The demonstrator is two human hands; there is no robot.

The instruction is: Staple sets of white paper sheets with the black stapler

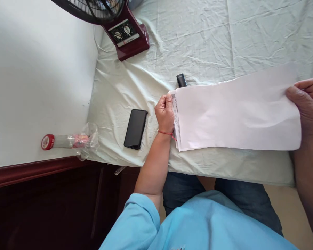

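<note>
A stack of white paper sheets (234, 116) stretches between my two hands over the cloth. My left hand (165, 113), with a red string at the wrist, is closed on the stack's left edge, thumb on top. Printed text and a small square code show along the layered sheets at that edge. At the far right, my right hand (309, 100) pinches the right edge between thumb and fingers. That end is raised and curves upward. The upper face of the top sheet looks blank. Just behind the paper lies a small black object (181, 80), its lower part covered by the sheets.
A black phone (135, 129) lies left of my left hand. A dark red fan (127, 34) stands at the back left. A red-capped clear container (64, 141) in plastic wrap is at the left corner. Pale green cloth (198, 38) covers the table.
</note>
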